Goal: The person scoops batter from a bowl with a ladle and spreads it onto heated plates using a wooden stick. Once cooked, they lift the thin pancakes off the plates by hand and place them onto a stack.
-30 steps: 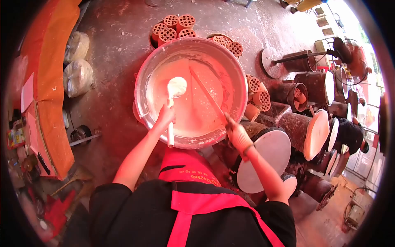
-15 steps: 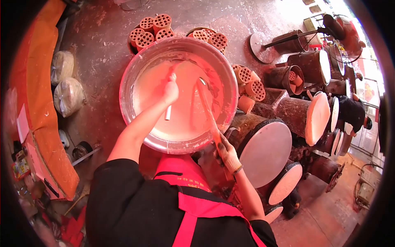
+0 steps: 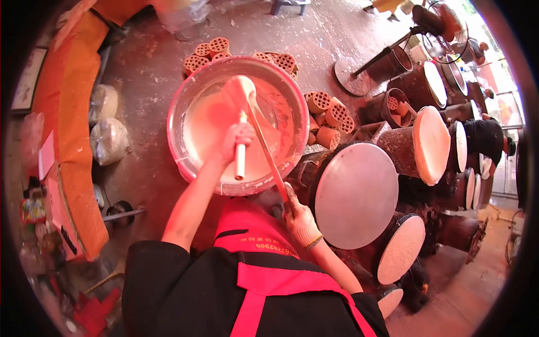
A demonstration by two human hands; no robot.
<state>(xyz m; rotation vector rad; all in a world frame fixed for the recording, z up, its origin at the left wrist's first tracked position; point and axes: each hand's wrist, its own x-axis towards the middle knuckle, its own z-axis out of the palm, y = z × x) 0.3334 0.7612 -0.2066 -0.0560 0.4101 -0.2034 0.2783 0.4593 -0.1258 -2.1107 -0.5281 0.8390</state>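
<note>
A wide basin [image 3: 176, 126] of pale batter [image 3: 205, 121] stands in front of me. My left hand [image 3: 240, 136], bare, is closed around the pale round handle of a ladle [image 3: 240, 89] held over the batter. Batter coats the ladle's head, near the basin's far side. My right hand [image 3: 297, 218], in a stained knit glove, grips the lower end of a long wooden stick [image 3: 264, 146] at the basin's near right rim. The stick slants up across the basin, and its far end meets the ladle's head; whether they touch is hard to tell.
Round griddles [image 3: 356, 195] on drum stoves stand close on my right, some with pale tops [image 3: 401, 250]. Perforated coal briquettes [image 3: 337, 112] are stacked beyond the basin. A pedestal fan [image 3: 435, 22] stands far right, near a person in dark clothes [image 3: 485, 137]. Wrapped bags [image 3: 108, 140] lie left.
The ladle's head has come up out of the batter, coated. The stick's far end has swung left to it. My view has shifted, showing more floor at the top.
</note>
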